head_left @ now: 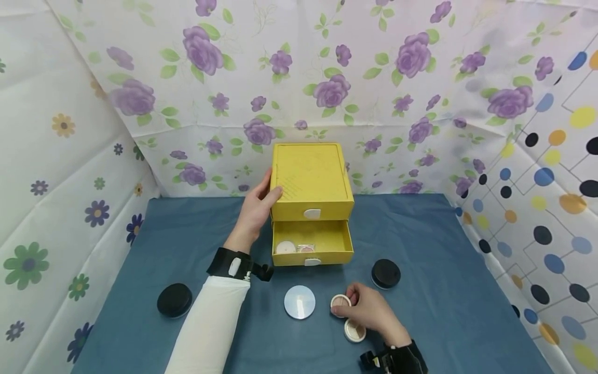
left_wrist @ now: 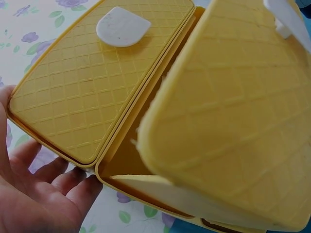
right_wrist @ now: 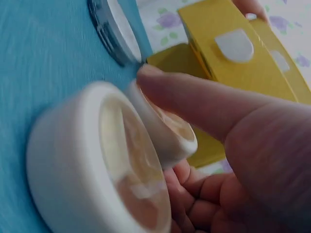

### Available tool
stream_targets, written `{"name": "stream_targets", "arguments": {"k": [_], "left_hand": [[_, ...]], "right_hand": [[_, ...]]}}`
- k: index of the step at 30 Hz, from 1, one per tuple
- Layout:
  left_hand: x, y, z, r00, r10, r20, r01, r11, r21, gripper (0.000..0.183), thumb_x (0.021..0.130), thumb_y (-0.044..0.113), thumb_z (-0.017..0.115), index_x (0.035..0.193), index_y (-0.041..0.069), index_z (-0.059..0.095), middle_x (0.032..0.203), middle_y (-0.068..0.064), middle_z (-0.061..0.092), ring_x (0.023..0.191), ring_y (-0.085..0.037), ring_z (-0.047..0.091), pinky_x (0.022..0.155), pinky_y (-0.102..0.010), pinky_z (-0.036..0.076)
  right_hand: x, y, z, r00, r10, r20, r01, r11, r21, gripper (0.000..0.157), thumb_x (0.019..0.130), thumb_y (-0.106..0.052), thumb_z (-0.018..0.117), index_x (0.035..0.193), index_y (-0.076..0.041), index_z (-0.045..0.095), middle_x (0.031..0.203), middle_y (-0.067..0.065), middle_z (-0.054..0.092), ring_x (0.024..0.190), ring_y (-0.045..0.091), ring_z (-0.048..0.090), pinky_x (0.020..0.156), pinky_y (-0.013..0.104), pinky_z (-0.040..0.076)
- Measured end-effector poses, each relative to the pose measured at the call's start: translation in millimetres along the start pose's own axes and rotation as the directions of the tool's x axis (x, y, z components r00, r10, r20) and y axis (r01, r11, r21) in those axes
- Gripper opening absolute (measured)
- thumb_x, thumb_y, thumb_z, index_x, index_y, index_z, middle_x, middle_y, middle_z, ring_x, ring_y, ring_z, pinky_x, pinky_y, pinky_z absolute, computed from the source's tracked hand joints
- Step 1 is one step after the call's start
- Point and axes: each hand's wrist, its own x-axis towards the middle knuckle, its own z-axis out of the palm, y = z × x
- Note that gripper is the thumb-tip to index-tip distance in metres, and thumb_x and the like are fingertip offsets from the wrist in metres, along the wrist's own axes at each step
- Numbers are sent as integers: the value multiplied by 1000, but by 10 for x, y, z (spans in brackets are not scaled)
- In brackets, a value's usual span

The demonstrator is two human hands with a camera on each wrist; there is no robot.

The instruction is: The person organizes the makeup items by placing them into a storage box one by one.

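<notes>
A yellow two-drawer storage box stands near the back of the table, its lower drawer pulled out. My left hand holds the box's left side, thumb over the top edge and fingers along the side wall. In the drawer lie a round white item and a small clear square case. My right hand pinches a small round white-rimmed powder compact between thumb and fingers. Beside it, partly under the hand, is a similar compact with beige sections showing through its lid.
A shiny pale round disc lies in front of the drawer. One black-lidded round jar stands right of the box, and another black-lidded jar is at the left. Patterned cloth walls rise behind and beside the blue tablecloth.
</notes>
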Motion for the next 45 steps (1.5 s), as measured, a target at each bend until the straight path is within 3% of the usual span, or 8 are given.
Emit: {"name": "stream_targets", "arguments": {"k": [10, 17, 24, 29, 35, 45], "left_hand": [[-7, 4, 8, 1000, 4, 1, -4, 1000, -4, 66, 99, 45, 59, 155, 38, 25, 159, 14, 25, 140, -3, 24, 115, -38, 32], [-8, 4, 5, 1000, 3, -2, -3, 1000, -5, 66, 99, 45, 60, 155, 39, 26, 159, 12, 26, 140, -5, 25, 115, -39, 33], [1, -5, 0, 1000, 0, -8, 0, 1000, 2, 66, 98, 46, 60, 154, 40, 26, 159, 12, 26, 139, -5, 26, 115, -39, 33], [0, -7, -6, 1000, 6, 4, -6, 1000, -2, 67, 98, 47, 60, 155, 39, 25, 159, 12, 26, 140, -5, 26, 115, -40, 33], [-40, 60, -4, 1000, 8, 26, -7, 1000, -13, 68, 100, 43, 59, 157, 35, 22, 160, 11, 24, 141, -6, 23, 115, -40, 32], [-17, 22, -9, 1000, 10, 19, -10, 1000, -3, 69, 98, 47, 60, 156, 38, 23, 159, 13, 24, 141, -6, 23, 115, -41, 31]], "right_hand": [[75, 96, 3, 999, -14, -35, 15, 1000, 14, 46, 74, -60, 79, 89, -21, 61, 70, 0, 54, 58, 17, 49, 54, 31, 38], [93, 185, -18, 998, -63, -28, 65, 993, 101, 34, 86, -52, 73, 103, -22, 71, 77, -1, 62, 68, 17, 55, 62, 34, 44], [79, 185, -86, 998, -42, 44, 27, 954, 297, 46, 98, -47, 60, 125, -10, 66, 98, 3, 68, 78, 18, 63, 68, 35, 54], [60, 180, -124, 999, -20, 49, 0, 923, 384, 47, 98, -43, 61, 129, -7, 63, 96, 6, 67, 80, 21, 64, 67, 35, 56], [31, 108, -200, 999, 1, 32, -16, 877, 481, 51, 96, -46, 63, 131, -9, 62, 97, 7, 69, 88, 23, 64, 70, 37, 57], [-34, -174, -510, 999, -38, 13, 26, 851, 524, 48, 92, -51, 66, 129, -20, 64, 109, 8, 68, 99, 30, 61, 84, 50, 54]]}}
